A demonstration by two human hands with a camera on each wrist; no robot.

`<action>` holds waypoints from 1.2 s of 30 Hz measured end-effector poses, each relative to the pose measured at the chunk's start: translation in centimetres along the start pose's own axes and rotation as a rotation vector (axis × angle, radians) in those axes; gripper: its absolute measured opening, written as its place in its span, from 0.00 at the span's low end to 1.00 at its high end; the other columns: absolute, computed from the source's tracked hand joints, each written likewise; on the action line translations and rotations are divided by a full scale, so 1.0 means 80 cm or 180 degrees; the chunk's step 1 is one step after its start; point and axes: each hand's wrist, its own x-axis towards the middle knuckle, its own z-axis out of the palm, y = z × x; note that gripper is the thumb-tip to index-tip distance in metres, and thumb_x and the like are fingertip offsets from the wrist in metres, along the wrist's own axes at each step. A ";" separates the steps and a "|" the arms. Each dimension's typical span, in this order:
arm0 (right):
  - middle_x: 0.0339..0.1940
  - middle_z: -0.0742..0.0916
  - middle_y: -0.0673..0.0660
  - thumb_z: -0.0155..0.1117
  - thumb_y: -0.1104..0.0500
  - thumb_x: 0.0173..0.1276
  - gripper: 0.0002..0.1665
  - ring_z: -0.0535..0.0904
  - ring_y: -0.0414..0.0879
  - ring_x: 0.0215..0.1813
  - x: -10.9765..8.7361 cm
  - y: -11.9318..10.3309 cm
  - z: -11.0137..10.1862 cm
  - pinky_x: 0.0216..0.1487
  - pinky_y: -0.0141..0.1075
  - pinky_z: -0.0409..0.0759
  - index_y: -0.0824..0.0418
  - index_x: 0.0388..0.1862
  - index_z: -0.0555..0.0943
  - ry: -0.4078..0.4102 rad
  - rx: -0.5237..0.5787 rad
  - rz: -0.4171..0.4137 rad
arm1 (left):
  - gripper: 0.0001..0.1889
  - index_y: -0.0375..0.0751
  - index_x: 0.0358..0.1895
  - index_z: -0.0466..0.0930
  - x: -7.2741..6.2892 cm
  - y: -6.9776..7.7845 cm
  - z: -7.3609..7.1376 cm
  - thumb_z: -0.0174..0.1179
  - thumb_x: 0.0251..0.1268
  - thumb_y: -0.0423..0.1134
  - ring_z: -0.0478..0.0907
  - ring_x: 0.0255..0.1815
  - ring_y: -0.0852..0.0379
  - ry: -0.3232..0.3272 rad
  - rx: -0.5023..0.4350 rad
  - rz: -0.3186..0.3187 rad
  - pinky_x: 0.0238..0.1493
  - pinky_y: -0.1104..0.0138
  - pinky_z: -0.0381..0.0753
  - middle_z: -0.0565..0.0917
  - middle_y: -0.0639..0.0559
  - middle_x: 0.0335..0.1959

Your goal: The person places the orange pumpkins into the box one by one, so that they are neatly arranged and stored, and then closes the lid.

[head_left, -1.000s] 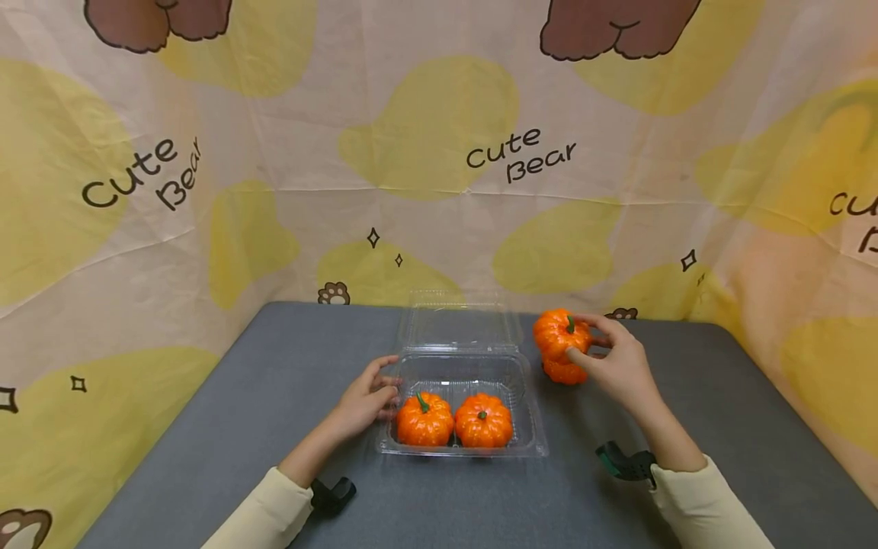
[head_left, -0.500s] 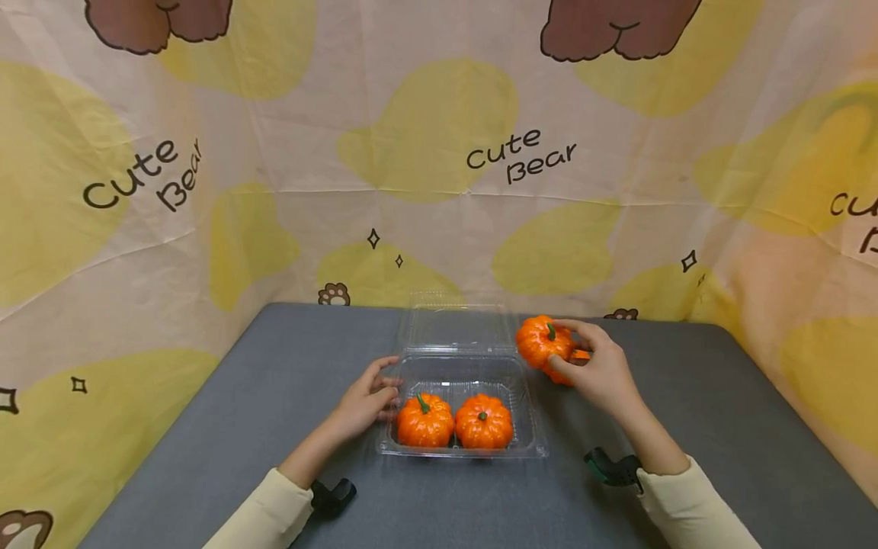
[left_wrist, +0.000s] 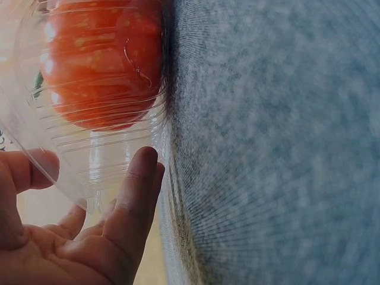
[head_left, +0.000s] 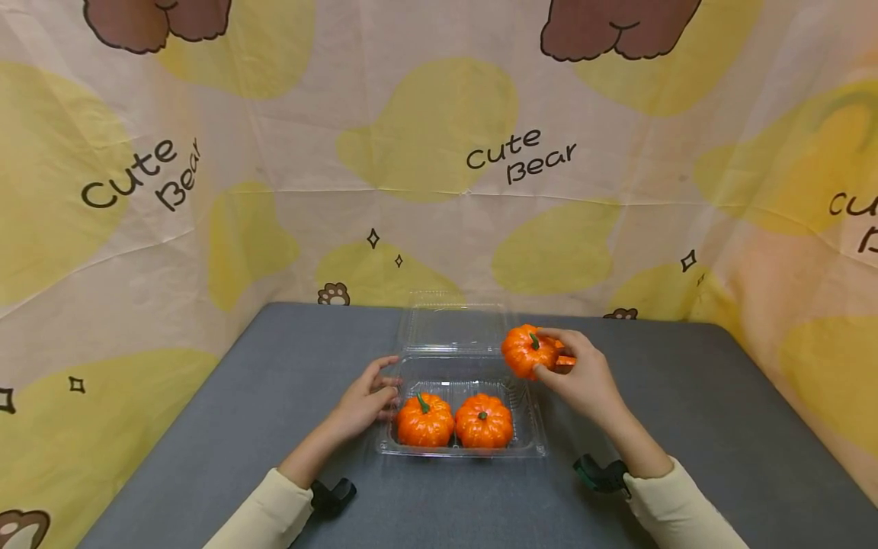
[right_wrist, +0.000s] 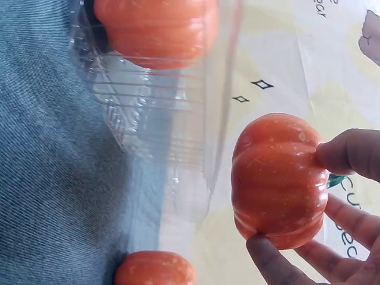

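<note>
My right hand (head_left: 583, 377) grips a small orange toy pumpkin (head_left: 527, 351) with a green stem, thumb on one side and fingers on the other. The pumpkin is held up by the back right corner of a clear plastic clamshell container (head_left: 461, 451), apart from it in the right wrist view. Two more pumpkins, a left one (head_left: 425, 421) and a right one (head_left: 484, 421), sit side by side in the container's front half. My left hand (head_left: 363, 400) rests at the container's left side, fingers fairly straight along the outer wall and thumb (left_wrist: 38, 169) at the rim.
Another pumpkin (right_wrist: 155, 270) sits on the grey table (head_left: 329, 328) right of the container, mostly hidden behind my right hand in the head view. The container's clear lid (head_left: 456, 324) lies folded back. A printed cloth (head_left: 425, 152) hangs behind the table.
My right hand has carried the pumpkin left and slightly down, away from the one behind it and toward the container's back right corner. My left hand stays in place.
</note>
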 end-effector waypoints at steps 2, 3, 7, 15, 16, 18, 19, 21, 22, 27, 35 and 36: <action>0.55 0.79 0.64 0.70 0.66 0.56 0.29 0.79 0.60 0.52 0.000 0.001 0.004 0.48 0.48 0.83 0.61 0.59 0.78 0.0008 -0.0016 -0.0070 | 0.28 0.45 0.71 0.60 0.000 0.000 0.000 0.49 0.67 0.31 0.80 0.42 0.51 -0.0018 -0.0007 0.0002 0.36 0.60 0.86 0.76 0.31 0.58; 0.55 0.79 0.64 0.71 0.66 0.55 0.29 0.79 0.60 0.52 0.000 0.002 0.006 0.49 0.49 0.83 0.61 0.58 0.78 0.0014 -0.0038 -0.0099 | 0.28 0.45 0.71 0.60 -0.001 0.001 -0.001 0.49 0.67 0.31 0.80 0.42 0.51 -0.0027 -0.0003 0.0003 0.36 0.61 0.86 0.76 0.31 0.58; 0.55 0.80 0.63 0.71 0.66 0.54 0.29 0.79 0.61 0.52 0.000 0.006 0.012 0.48 0.50 0.83 0.61 0.58 0.78 0.0036 -0.0105 -0.0166 | 0.28 0.45 0.70 0.60 -0.001 0.001 0.000 0.49 0.67 0.31 0.80 0.42 0.50 -0.0009 0.0004 0.0010 0.36 0.61 0.86 0.76 0.31 0.57; 0.55 0.79 0.64 0.71 0.67 0.53 0.30 0.78 0.59 0.54 0.002 0.001 0.020 0.47 0.49 0.84 0.61 0.57 0.79 -0.0005 0.0002 -0.0271 | 0.28 0.47 0.70 0.60 0.000 0.000 0.001 0.49 0.67 0.31 0.80 0.41 0.52 0.0018 -0.0015 -0.0037 0.37 0.60 0.86 0.77 0.33 0.58; 0.56 0.79 0.64 0.71 0.67 0.53 0.30 0.78 0.58 0.54 0.002 0.001 0.021 0.47 0.48 0.84 0.61 0.58 0.78 -0.0016 0.0001 -0.0282 | 0.28 0.47 0.70 0.60 0.000 -0.001 0.001 0.49 0.67 0.31 0.80 0.41 0.52 0.0022 -0.0016 -0.0038 0.37 0.60 0.86 0.77 0.33 0.57; 0.57 0.79 0.63 0.71 0.67 0.54 0.30 0.78 0.58 0.55 0.004 0.001 0.023 0.47 0.47 0.84 0.60 0.58 0.78 -0.0049 0.0017 -0.0289 | 0.28 0.47 0.71 0.60 0.000 -0.001 0.001 0.49 0.67 0.31 0.80 0.41 0.52 0.0022 -0.0012 -0.0032 0.37 0.60 0.85 0.77 0.33 0.57; 0.57 0.78 0.63 0.70 0.67 0.54 0.30 0.78 0.58 0.55 0.004 0.001 0.024 0.47 0.47 0.84 0.60 0.58 0.78 -0.0074 0.0021 -0.0287 | 0.28 0.47 0.70 0.60 0.000 -0.001 0.001 0.49 0.67 0.31 0.80 0.41 0.52 0.0028 -0.0014 -0.0039 0.37 0.60 0.85 0.77 0.33 0.57; 0.59 0.78 0.62 0.70 0.66 0.55 0.29 0.78 0.57 0.55 0.006 0.001 0.027 0.47 0.47 0.84 0.59 0.58 0.78 -0.0126 0.0001 -0.0285 | 0.28 0.47 0.70 0.60 0.000 -0.001 0.001 0.50 0.67 0.31 0.80 0.41 0.52 0.0032 -0.0013 -0.0045 0.37 0.60 0.86 0.77 0.33 0.57; 0.59 0.77 0.62 0.70 0.66 0.55 0.29 0.78 0.57 0.55 0.007 0.001 0.028 0.47 0.47 0.84 0.59 0.59 0.78 -0.0157 -0.0011 -0.0293 | 0.28 0.47 0.70 0.60 0.001 0.000 0.001 0.50 0.67 0.31 0.80 0.41 0.52 0.0033 -0.0011 -0.0044 0.37 0.60 0.86 0.77 0.33 0.57; 0.60 0.77 0.61 0.70 0.64 0.56 0.29 0.78 0.57 0.55 0.009 0.000 0.032 0.47 0.47 0.84 0.57 0.60 0.77 -0.0277 -0.0077 -0.0345 | 0.28 0.48 0.71 0.60 0.002 -0.001 0.001 0.50 0.67 0.32 0.80 0.41 0.53 0.0011 0.0002 -0.0040 0.38 0.59 0.86 0.77 0.33 0.58; 0.63 0.75 0.61 0.69 0.63 0.57 0.29 0.77 0.59 0.59 0.008 0.002 0.041 0.48 0.47 0.84 0.56 0.60 0.77 -0.0430 -0.0041 -0.0369 | 0.28 0.48 0.70 0.60 0.000 -0.001 0.001 0.50 0.67 0.31 0.80 0.41 0.52 0.0014 0.0004 -0.0036 0.38 0.60 0.86 0.77 0.33 0.58; 0.63 0.75 0.61 0.70 0.63 0.57 0.29 0.76 0.59 0.59 0.008 0.002 0.042 0.49 0.47 0.84 0.56 0.59 0.77 -0.0435 -0.0044 -0.0375 | 0.28 0.48 0.70 0.60 0.000 -0.001 0.001 0.50 0.67 0.31 0.80 0.42 0.51 0.0017 0.0007 -0.0037 0.38 0.60 0.86 0.77 0.32 0.58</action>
